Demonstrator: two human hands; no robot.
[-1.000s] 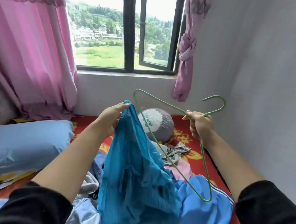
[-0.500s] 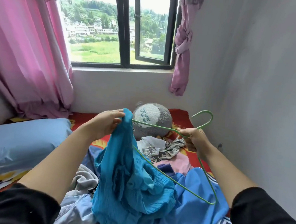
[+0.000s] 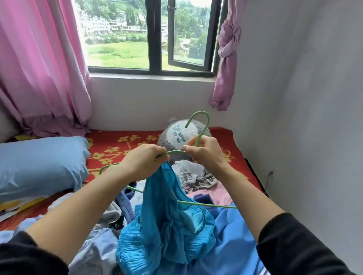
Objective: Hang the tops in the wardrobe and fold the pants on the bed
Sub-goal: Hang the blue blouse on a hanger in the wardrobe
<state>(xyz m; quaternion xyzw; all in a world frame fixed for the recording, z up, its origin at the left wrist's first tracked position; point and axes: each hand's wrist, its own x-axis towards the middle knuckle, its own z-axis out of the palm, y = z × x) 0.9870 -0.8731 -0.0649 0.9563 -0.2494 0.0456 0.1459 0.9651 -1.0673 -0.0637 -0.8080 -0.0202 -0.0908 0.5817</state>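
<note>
Black sleeves [image 3: 310, 253] (pushed up, seemingly)

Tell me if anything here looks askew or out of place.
The green hanger is tipped nearly flat between both hands, and the teal top hangs bunched from one side of it, not spread across. Other clothes lie heaped unfolded on the bed.

Premises: a bedroom in a home. A bed [image 3: 120, 141] with a red flowered cover fills the corner, carrying a blue pillow [image 3: 30, 165], a grey plush toy [image 3: 181, 133] and loose clothes [image 3: 229, 243]. Pink curtains [image 3: 31, 58] frame a window [image 3: 156, 28] overlooking fields and houses.
</note>
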